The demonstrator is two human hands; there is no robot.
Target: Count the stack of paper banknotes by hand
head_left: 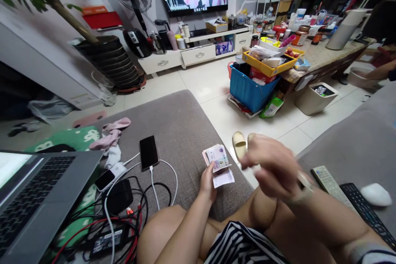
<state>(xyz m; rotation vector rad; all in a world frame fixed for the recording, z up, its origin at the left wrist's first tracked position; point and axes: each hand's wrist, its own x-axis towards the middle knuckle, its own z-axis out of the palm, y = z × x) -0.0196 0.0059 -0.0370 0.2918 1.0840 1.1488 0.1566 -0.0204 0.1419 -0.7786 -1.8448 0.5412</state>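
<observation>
1. The left hand (208,183) holds a small stack of banknotes (218,157), its thumb across their left edge; the top note shows a "5".
2. The banknotes are just above the grey sofa seat (185,132), near its right edge; the lowest part of the stack fans out toward the near side.
3. The right hand (272,167) is raised to the right of the banknotes and apart from them, fingers curled and blurred; I cannot tell whether it grips anything.
4. Left of the left hand, a dark-screened phone (149,152) lies on the seat, a white cable (154,185) plugged into its near end.
5. Farther left are tangled black and red cables and an open laptop (40,198).
6. At the near right, a light remote (332,183) and a dark remote (365,210) lie beside a rounded white object (375,194).
7. On the floor beyond the right hand is a pale slipper (239,145); farther off, a blue basket (252,88) stands by the crowded counter (329,55).
</observation>
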